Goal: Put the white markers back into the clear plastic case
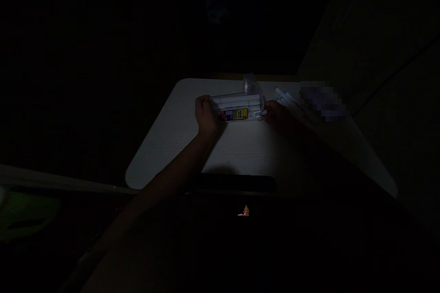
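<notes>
Left hand [206, 114] and right hand [277, 115] grip ends of clear rigid plastic marker box [237, 107] on white surface [178, 146]; likely light, slick.

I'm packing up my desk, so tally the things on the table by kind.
Clear marker case, held by left hand and right hand: 1
Loose markers: about 3, too dim to be sure
Small clear container: 1
Total: about 5

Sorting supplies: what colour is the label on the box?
Mostly yellow, with dark blue and red at its left, on the box; head view.
</notes>
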Available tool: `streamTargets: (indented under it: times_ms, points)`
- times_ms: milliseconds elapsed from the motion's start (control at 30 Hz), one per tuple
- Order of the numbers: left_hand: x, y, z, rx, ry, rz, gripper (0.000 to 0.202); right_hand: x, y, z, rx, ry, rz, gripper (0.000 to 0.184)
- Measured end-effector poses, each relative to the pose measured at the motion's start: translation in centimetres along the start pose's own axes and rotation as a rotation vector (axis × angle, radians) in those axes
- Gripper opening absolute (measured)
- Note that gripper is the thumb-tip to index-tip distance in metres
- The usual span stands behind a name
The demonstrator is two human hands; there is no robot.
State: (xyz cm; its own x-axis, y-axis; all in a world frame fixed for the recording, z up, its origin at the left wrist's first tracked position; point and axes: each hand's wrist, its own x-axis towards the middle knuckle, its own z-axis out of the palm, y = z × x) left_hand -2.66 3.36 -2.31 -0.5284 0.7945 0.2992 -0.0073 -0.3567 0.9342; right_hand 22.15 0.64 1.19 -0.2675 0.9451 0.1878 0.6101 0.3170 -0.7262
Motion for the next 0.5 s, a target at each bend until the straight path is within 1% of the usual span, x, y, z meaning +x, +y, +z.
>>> streamTargets:
  times_ms: [133, 300, 400, 500]
  points:
    - [-0.2, 0.3, 0.2, 0.017, 0.015, -0.006, 0.026, -0.2, -0.2, 0.1, 0.033, 0.001, 0.011, 0.030]
    - [-0.1, -0.3, 0.2, -0.006, -0.008, -0.001, 0.030, -0.1, 0.2, 0.2, 0.098, 0.009, 0.019, 0.033]
    - [0.0, -0.4, 0.2, -0.004, -0.008, 0.011, 0.034, 0.0, 0.6, 0.2, 0.076, -0.009, 0.018, 0.032]
    - [0.1, -0.3, 0.1, 0.002, -0.001, 0.010, 0.034, 0.1, 1.0, 0.4, 0.032, 0.018, -0.030, 0.029]
